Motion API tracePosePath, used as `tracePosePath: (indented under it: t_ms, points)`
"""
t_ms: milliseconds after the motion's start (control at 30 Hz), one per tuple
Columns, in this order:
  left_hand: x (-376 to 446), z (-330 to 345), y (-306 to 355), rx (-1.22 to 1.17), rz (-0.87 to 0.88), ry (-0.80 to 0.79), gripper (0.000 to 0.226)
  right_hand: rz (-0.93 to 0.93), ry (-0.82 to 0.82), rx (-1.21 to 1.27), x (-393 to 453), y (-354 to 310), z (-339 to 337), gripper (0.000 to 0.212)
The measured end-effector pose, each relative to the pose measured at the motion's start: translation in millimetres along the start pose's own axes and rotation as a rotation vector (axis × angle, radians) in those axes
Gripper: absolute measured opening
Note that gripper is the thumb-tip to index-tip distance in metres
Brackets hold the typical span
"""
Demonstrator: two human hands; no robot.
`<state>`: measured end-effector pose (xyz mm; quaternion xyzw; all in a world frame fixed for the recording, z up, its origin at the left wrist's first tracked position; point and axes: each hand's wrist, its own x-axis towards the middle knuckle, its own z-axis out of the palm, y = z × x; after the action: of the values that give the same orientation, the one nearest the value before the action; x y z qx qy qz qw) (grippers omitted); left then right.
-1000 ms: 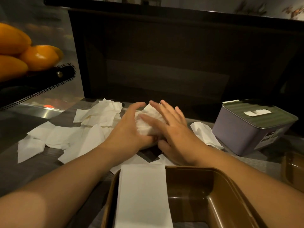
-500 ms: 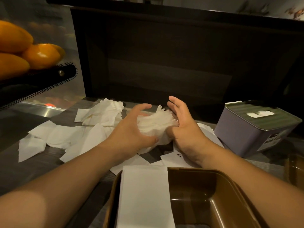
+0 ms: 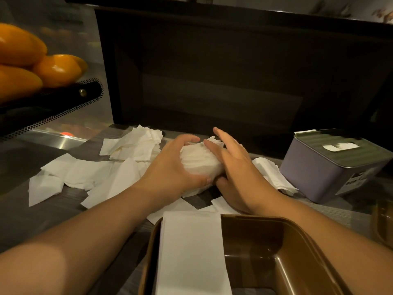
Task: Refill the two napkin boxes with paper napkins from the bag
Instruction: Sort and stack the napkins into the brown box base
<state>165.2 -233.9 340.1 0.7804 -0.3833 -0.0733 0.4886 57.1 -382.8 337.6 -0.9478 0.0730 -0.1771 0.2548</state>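
Dim light falls on a grey wood-grain counter backed by a dark glass-fronted cabinet. At the centre of the frame the left hand curls round a thick wad of white paper napkins, thumb underneath, while the right hand lies against the wad's other side with its fingers straight and slightly spread; it looks as if the person is squaring the stack between both palms so it will fit a box. Loose white napkins lie scattered across the left of the frame, with a few more just right of the hands. An open brown plastic box sits at the bottom centre, lid off and close to the body, probably to receive the wad; a flat white stack already fills its left half. A lilac box with a green slotted lid stands at the right edge, a napkin showing in the slot, so it seems filled already. Orange fruit rests on a black perforated tray at the upper left. No bag is in view, the brown box is cut off by the bottom edge, and a brown object at the far right is too cropped to identify.
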Motion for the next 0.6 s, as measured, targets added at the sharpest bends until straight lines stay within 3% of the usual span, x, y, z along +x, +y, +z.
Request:
tracePosePath:
  t_ms: [133, 200, 367, 600]
  points:
    - [-0.2, -0.2, -0.9, -0.016, 0.019, -0.023, 0.076, 0.114, 0.088, 0.493, 2.0, -1.3, -1.3, 0.094]
    - [-0.5, -1.9, -0.5, -0.061, 0.017, -0.053, 0.072, 0.192, 0.111, 0.69, 3.9, -0.6, -5.8, 0.1]
    - [-1.4, -4.2, 2.6, -0.134, -0.008, -0.088, 0.081, 0.262, -0.106, 0.814, 8.9, 6.7, -15.7, 0.11]
    - [-1.2, -6.0, 0.8, -0.053, 0.029, 0.013, 0.085, 0.24, -0.145, 0.823, 9.0, 11.5, -14.9, 0.089]
